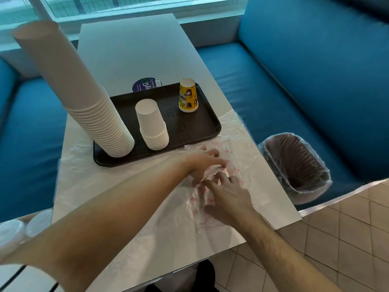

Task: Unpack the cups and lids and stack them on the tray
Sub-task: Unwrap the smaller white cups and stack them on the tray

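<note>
A dark brown tray (pixel 189 131) lies on the white table. On it stand a very tall stack of white paper cups (pixel 84 102), upside down, a short stack of white cups (pixel 153 127) and a small yellow printed cup stack (pixel 188 95). In front of the tray lies a crumpled clear plastic bag with red print (pixel 212 199). My left hand (pixel 202 163) and my right hand (pixel 227 197) both rest on this bag with fingers curled into the plastic. Clear plastic lids (pixel 23 228) show at the far left edge.
A second clear plastic wrap (pixel 80 163) lies under the tray's near left corner. A round purple sticker (pixel 145 84) sits behind the tray. A lined brown wastebasket (pixel 296 165) stands on the blue bench at the right. Blue benches flank the table.
</note>
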